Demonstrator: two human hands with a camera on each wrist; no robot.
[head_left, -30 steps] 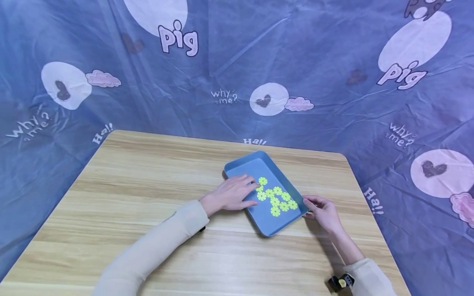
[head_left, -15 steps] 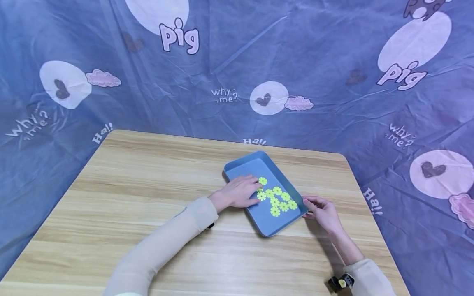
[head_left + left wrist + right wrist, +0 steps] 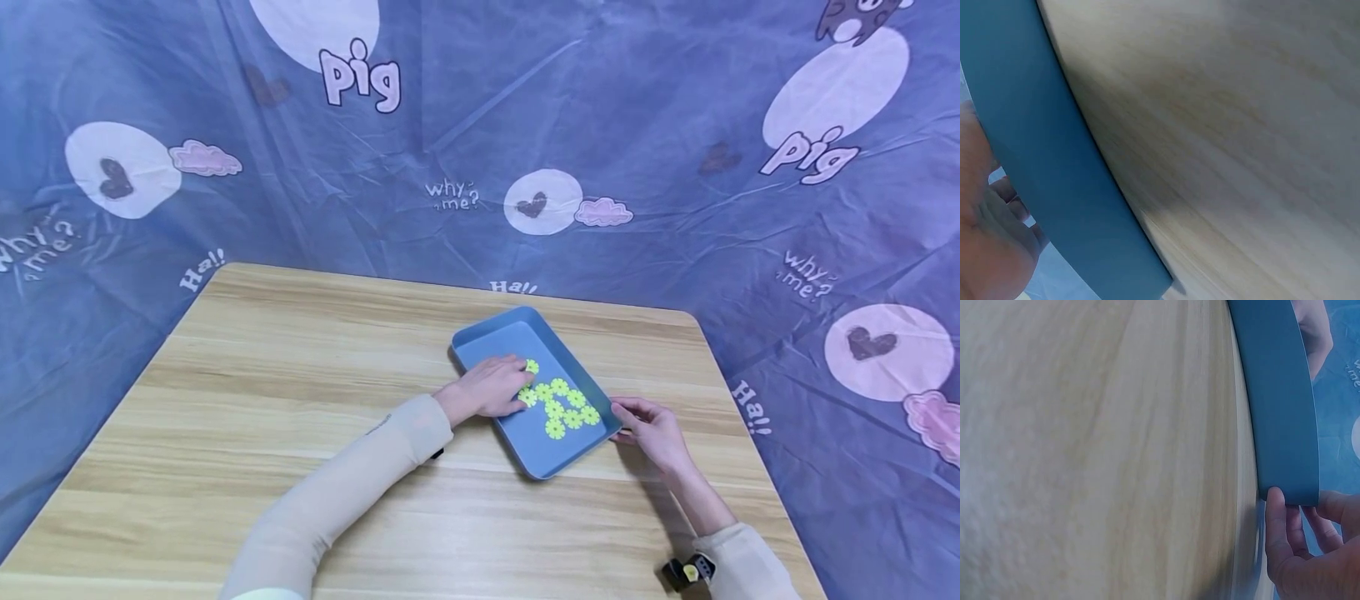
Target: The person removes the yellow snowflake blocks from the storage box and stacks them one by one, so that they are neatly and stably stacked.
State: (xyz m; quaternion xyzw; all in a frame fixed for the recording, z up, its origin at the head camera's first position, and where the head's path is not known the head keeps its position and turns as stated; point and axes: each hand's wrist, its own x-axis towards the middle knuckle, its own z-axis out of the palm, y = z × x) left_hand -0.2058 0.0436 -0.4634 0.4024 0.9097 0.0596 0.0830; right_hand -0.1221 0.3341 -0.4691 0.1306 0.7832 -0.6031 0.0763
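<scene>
A blue rectangular tray point(image 3: 480, 331) lies slanted on the wooden table. Inside it are several small yellow-green flower-shaped pieces point(image 3: 554, 409), most of them toward its near right half. My left hand point(image 3: 492, 387) reaches over the tray's left wall, thumb and fingers apart, fingertips among the pieces at the left end of the cluster and covering part of them. In the left wrist view, the tray wall point(image 3: 1054, 156) hides the fingertips. My right hand point(image 3: 654, 433) grips the tray's right corner; in the right wrist view its fingers point(image 3: 1276, 515) touch that corner from outside.
The wood-grain table point(image 3: 300, 358) stretches out around the tray. A blue printed cloth point(image 3: 465, 108) hangs behind the table and at both sides. A black device point(image 3: 688, 572) is worn at the right wrist, by the sleeve.
My left hand has moved slightly to the right, its fingertips further over the flower-shaped pieces. My right hand and the tray have stayed in place.
</scene>
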